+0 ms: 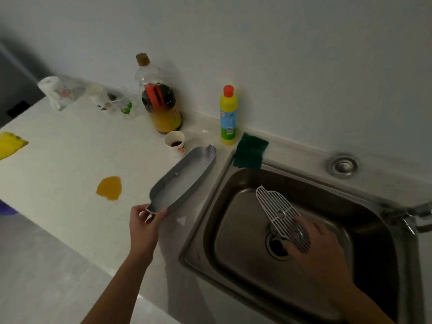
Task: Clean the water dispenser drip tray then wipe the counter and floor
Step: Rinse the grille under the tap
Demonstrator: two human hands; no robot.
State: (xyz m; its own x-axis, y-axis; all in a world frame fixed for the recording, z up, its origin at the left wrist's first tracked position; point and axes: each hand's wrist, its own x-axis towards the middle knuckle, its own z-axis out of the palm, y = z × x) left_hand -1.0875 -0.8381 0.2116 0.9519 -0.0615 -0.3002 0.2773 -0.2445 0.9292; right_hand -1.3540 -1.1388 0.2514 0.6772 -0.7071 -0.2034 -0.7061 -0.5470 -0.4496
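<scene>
The sink (211,183), a steel basin set into the pale counter (58,164), serves as the anchor here. Just left of the sink's left rim, the grey drip tray (184,178) stretches lengthwise from its near end toward the wall; the left hand (146,224) pinches that near end between thumb and curled fingers, and whether the far end touches the counter cannot be told. Over the sink's basin, the right hand (322,246) grips the near end of the white slotted grille (279,215), fingers wrapped round it though blurred, and the grille tilts above the drain (277,250) at the basin's floor. On the sink's back left corner lies a green sponge (251,152), partly overhanging the rim. Just left of that corner, against the wall, stands a yellow detergent bottle (228,115) with a red cap. Further left of the sink sit a paper cup (175,143) with a dark liquid in it and, behind it, a large bottle (161,101) of dark liquid. Well left of the sink, an orange puddle (109,188) lies on the counter, and further off still a yellow cloth (10,145) rests at the frame's edge. A tap (418,216) juts in at the sink's right side, and a round metal fitting (343,165) sits behind the sink's back rim. Grey floor (35,265) shows below the counter's near edge, left of the sink.
</scene>
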